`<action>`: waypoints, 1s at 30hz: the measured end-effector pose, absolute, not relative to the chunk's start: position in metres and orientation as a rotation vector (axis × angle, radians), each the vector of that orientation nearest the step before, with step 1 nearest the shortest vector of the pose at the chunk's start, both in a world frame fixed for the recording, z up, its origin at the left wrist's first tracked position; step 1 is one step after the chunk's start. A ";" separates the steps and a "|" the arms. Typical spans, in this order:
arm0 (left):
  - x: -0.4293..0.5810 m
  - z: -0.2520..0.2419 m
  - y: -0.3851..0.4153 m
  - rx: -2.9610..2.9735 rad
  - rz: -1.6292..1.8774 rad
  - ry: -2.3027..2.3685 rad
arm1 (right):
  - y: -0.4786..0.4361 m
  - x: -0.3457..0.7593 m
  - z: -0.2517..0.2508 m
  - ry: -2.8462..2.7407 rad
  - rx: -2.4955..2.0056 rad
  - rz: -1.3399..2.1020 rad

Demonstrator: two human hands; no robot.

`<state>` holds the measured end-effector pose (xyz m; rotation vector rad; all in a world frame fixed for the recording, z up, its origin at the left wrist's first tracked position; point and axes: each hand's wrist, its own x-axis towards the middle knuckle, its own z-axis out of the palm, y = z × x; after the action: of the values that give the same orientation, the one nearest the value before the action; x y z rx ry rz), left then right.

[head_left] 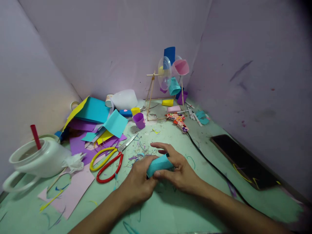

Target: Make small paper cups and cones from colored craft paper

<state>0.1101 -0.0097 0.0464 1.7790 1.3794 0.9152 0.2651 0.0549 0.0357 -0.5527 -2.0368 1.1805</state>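
Observation:
A light blue paper piece (159,164), curved like a small cup or tube, is held between both hands over the front middle of the table. My left hand (142,177) grips its left end, fingers wrapped behind it. My right hand (179,167) holds the right end, with the thumb on the near side and the index finger raised over the top. Something dark shows at both ends of the paper. Left of the hands lie scissors (114,159) with yellow and red handles, blades apart.
Behind stands a stick frame (151,94) with a plastic wheel (165,74) bearing coloured cups. A patterned glue gun (179,122) trails a black cord. A phone (243,162) lies right; coloured sheets (92,109) and a white pot (45,159) are left.

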 end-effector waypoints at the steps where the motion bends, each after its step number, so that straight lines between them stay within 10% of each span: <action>1: 0.110 0.046 -0.010 1.759 0.918 1.367 | 0.055 0.265 0.036 -2.026 -0.556 1.186; 21: 0.107 0.039 -0.005 0.832 1.164 0.960 | 0.079 0.269 0.035 -1.489 -0.723 1.677; 30: 0.115 0.043 -0.006 1.256 1.057 1.493 | 0.067 0.264 0.039 -1.727 -0.853 1.455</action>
<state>0.1154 -0.0061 0.0429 1.2564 1.4927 1.0573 0.2640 0.0666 0.0387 -0.8525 -1.7267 1.4553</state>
